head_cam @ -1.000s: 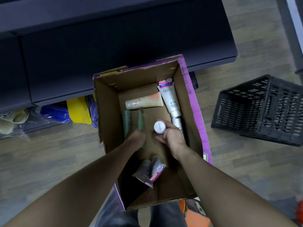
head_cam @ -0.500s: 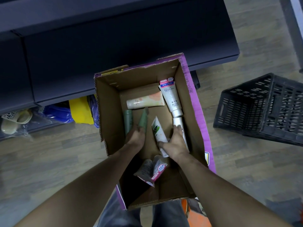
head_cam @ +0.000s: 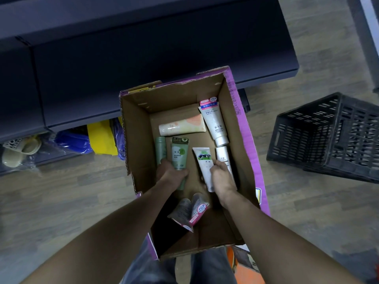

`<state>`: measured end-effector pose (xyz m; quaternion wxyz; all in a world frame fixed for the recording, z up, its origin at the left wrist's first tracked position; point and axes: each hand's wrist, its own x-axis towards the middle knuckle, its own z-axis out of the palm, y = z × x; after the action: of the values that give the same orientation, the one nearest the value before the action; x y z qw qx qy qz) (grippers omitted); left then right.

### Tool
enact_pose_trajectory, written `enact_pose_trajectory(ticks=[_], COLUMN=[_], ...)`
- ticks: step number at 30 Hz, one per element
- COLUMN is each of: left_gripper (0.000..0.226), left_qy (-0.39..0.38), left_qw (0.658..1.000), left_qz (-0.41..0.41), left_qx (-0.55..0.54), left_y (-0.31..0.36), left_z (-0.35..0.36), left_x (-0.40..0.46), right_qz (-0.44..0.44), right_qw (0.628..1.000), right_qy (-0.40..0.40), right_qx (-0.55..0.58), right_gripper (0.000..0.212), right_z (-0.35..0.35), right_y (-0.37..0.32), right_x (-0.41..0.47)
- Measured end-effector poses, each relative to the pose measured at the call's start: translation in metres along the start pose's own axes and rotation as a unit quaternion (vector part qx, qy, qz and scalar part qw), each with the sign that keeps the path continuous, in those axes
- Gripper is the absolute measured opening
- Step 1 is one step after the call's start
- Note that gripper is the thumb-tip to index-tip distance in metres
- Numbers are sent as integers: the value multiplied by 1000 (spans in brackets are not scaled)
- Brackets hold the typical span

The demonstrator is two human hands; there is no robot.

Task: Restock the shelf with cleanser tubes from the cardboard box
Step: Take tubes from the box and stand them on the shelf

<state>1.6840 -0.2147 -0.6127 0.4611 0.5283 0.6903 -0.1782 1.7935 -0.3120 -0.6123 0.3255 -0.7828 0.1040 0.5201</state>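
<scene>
An open cardboard box with purple outer sides stands on the floor below me. Both my hands are inside it. My left hand grips a green cleanser tube, label up; a second green tube lies just left of it. My right hand holds a white tube with a cow picture. Beside it lies a silver-white tube. Further back lie a cream and peach tube and a white Facial tube. Two tubes lean near the box's front.
A dark blue shelf runs across the top, right behind the box. A black plastic crate sits on the wooden floor at right. Blue and yellow bags and sandals lie under the shelf at left.
Both tubes have been turned flat, so their labels face up. The white tube in my right hand stood cap-up a second ago and lies lengthwise in my grip.
</scene>
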Motion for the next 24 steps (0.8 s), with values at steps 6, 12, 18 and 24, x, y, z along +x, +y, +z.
enact_pose_trajectory(ticks=[6, 12, 18, 24], left_gripper=[72, 61, 48, 40], left_qy=[-2, 2, -33, -17], left_qw=[1000, 999, 999, 998], left_qz=[10, 33, 35, 31], left_qx=[14, 8, -24, -45], left_y=[-1, -1, 2, 7], left_z=[-4, -12, -21, -25], left_x=[-7, -15, -27, -48], right_qz=[-23, -58, -92, -113], right_qw=[993, 986, 981, 980], right_qy=[8, 37, 35, 8], right_qx=[-112, -149, -168, -162], right_gripper=[36, 41, 42, 39], right_z=[-4, -9, -9, -15], right_y=[-4, -14, -21, -31], right_x=[-17, -28, -36, -48])
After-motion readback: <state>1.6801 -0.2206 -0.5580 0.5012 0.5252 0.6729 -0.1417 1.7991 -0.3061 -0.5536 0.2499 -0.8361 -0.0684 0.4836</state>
